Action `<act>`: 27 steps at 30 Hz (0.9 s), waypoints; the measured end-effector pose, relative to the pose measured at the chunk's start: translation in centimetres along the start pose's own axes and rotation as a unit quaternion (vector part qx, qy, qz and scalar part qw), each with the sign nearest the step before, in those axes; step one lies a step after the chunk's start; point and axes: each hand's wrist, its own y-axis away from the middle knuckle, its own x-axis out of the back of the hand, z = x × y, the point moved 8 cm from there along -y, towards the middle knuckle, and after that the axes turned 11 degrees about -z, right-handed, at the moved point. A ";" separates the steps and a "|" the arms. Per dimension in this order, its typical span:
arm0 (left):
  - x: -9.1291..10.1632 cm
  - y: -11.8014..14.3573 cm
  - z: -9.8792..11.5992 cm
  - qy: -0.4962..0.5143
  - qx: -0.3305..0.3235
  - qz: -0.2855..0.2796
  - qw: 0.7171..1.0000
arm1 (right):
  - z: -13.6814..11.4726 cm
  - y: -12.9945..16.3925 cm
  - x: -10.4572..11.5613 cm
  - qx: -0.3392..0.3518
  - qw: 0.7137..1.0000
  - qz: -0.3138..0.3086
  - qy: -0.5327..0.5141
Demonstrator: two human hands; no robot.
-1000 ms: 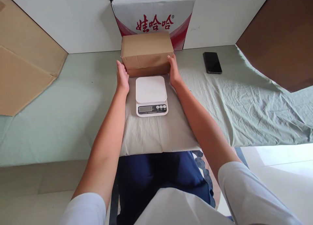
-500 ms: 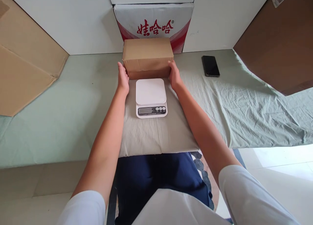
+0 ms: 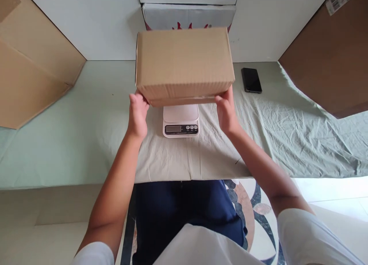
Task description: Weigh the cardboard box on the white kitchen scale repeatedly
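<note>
Brown corrugated cardboard is what the closed rectangular box (image 3: 184,63) is made of, and this box is held in the air between both hands, above the far part of the small white digital kitchen scale (image 3: 181,120). The left hand (image 3: 138,113) is pressed against the lower left corner of the box, with the fingers bent under its edge. The right hand (image 3: 227,111) is closed on the lower right corner in the same way. The platform of the scale is partly hidden by the box; its display and buttons are seen below. The scale is placed on the surface covered with a pale green wrinkled cloth (image 3: 287,127). A black smartphone (image 3: 251,80) is lying flat on the cloth, well apart to the right.
</note>
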 end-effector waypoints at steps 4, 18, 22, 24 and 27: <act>-0.2 3.3 -1.7 0.011 0.028 0.031 0.999 | 2.3 3.5 -1.4 -0.040 0.998 -0.002 -0.042; 1.2 3.6 -3.3 0.056 0.029 0.035 0.997 | 4.6 3.4 -0.3 -0.055 0.997 0.013 -0.054; 0.2 3.2 -2.7 0.062 0.023 0.024 0.998 | 4.6 3.2 -0.9 -0.053 0.997 0.003 -0.061; -0.2 2.2 -2.2 0.065 0.019 0.013 0.998 | 4.4 2.2 -0.6 -0.043 0.998 0.009 -0.052; 0.2 -1.3 -2.4 0.073 0.005 -0.002 0.997 | 4.4 -1.5 0.1 -0.011 1.000 0.015 -0.025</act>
